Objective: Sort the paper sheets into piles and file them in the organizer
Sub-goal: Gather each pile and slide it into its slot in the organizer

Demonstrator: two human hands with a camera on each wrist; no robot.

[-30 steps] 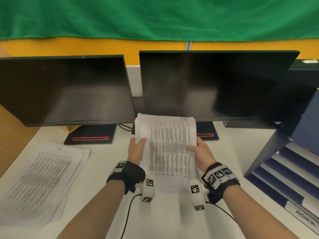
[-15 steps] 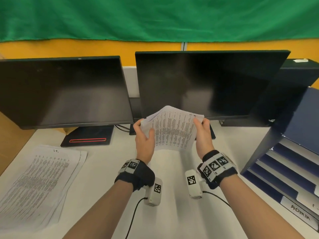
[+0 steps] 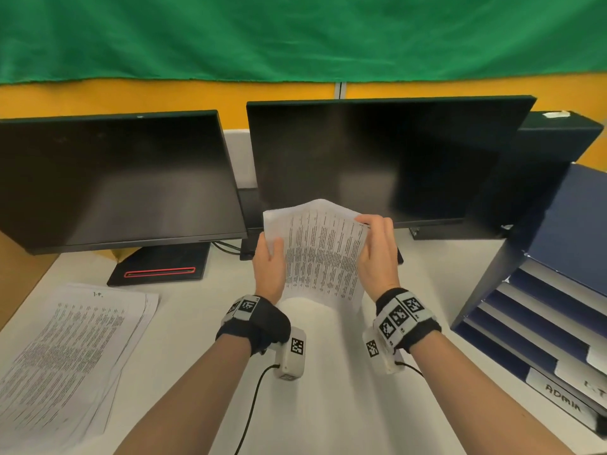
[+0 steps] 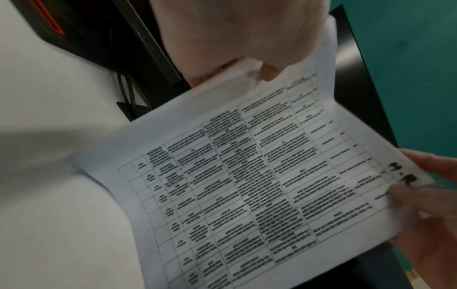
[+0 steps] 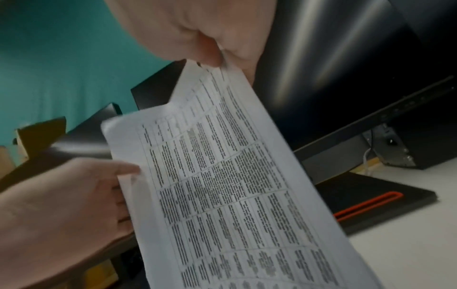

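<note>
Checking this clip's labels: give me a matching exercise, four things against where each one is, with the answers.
Things:
1. held sheets
2. paper pile
3. organizer
4. red-striped monitor base

Places:
A. flat on the desk, far left
B. right edge of the desk, trays labelled
C. between the left hand and right hand, lifted off the desk
D. under the left monitor

Pairs: 1-C, 2-A, 3-B, 4-D

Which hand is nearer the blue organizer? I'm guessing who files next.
Right. The right hand pinches the held sheets on the side facing the organizer; the left hand grips their far edge.
</note>
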